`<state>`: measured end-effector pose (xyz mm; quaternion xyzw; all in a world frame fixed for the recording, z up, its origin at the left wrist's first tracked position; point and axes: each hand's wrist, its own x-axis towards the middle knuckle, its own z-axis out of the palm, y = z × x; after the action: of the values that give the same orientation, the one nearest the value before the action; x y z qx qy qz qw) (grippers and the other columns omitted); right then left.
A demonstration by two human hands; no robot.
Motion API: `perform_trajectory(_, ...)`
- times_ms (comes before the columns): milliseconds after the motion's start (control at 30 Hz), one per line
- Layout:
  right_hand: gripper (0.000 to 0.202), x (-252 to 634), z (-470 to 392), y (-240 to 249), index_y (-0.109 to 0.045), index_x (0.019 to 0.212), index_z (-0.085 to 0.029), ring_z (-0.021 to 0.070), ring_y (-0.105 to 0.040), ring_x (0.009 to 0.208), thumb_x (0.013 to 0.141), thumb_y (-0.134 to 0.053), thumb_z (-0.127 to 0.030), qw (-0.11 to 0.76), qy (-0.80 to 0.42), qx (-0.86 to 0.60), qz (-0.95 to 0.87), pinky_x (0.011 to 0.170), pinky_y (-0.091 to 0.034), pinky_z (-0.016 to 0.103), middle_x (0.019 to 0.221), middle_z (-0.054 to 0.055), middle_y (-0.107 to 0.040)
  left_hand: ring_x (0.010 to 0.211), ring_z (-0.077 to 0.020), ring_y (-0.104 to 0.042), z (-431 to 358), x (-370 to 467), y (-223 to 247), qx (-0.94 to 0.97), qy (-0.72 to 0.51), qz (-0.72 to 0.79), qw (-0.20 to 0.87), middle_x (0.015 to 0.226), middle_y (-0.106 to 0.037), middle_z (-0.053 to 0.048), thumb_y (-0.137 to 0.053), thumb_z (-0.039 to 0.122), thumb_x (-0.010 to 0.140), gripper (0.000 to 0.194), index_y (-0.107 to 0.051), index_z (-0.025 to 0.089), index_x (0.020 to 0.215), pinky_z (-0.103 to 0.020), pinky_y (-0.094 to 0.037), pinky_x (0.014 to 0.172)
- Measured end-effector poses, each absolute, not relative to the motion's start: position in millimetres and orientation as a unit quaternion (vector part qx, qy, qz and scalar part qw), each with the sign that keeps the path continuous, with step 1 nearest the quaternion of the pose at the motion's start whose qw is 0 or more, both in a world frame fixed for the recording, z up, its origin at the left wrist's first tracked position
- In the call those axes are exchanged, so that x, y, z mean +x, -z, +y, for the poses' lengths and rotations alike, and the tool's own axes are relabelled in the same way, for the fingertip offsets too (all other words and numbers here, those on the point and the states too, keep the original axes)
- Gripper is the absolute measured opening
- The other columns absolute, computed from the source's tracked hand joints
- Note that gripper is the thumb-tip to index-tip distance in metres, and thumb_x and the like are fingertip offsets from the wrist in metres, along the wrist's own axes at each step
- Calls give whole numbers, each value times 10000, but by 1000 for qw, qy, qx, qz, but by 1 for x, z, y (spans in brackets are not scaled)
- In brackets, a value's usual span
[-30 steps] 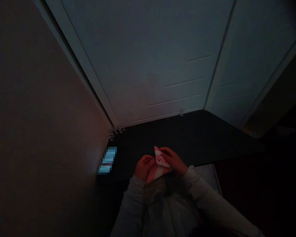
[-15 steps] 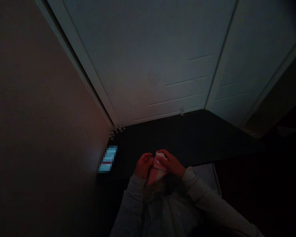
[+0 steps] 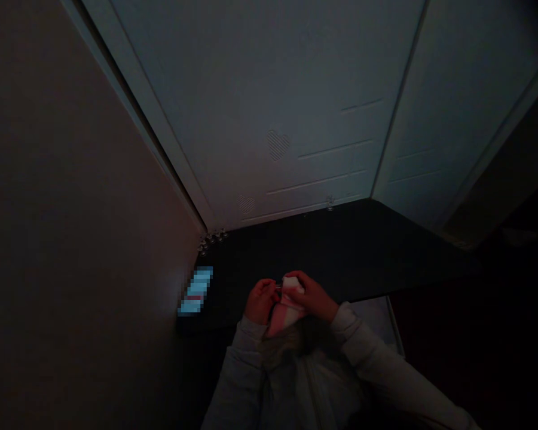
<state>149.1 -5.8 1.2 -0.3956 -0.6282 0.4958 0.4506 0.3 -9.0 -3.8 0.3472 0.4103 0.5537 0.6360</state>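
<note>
In the dim head view, my right hand (image 3: 319,298) is closed around the upper part of a pink and white cloth (image 3: 288,318), whose lower end hangs toward my lap. My left hand (image 3: 260,302) is closed in a pinch just left of it. Between the left fingertips and the cloth shows a small, thin, shiny piece (image 3: 278,287); its kind is too small and dark to make out. Both hands are over the near edge of a black table (image 3: 341,251).
A lit phone-like screen (image 3: 196,291), blurred out, lies at the table's left end. Several small shiny knob-like pieces (image 3: 211,237) cluster in the back left corner. A similar piece (image 3: 330,203) stands by the white panel (image 3: 233,119). A pale box-like thing (image 3: 379,322) is below the table's edge.
My left hand has drawn slightly away from the cloth, and more of the shiny piece shows between them. My right hand keeps its hold on the cloth.
</note>
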Motion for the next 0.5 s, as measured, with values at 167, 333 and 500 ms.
perform_trajectory(167,325,150,-5,2,-469,985,-161,135,-505,734,668,-494,-227,418,-464,-412,-663,654,-399,247,857,28,-543,454,-65,-468,-8,0,4,341,-555,404,643,576,-561,7,-650,268,557,283,-496,131,751,-197,-338,475)
perform_trajectory(333,313,147,-4,5,-463,966,-166,123,-492,696,653,-482,-183,397,-405,-422,-708,611,-377,221,814,16,-539,469,-69,-470,-9,-1,4,334,-555,407,644,527,-528,24,-650,272,562,271,-503,135,744,-198,-339,483)
perform_trajectory(500,297,143,-8,2,-434,951,-189,110,-477,607,658,-482,-186,361,-376,-447,-727,540,-338,199,714,-11,-531,434,-52,-429,-8,-2,6,337,-554,408,642,491,-489,44,-645,268,568,261,-511,132,746,-187,-315,451)
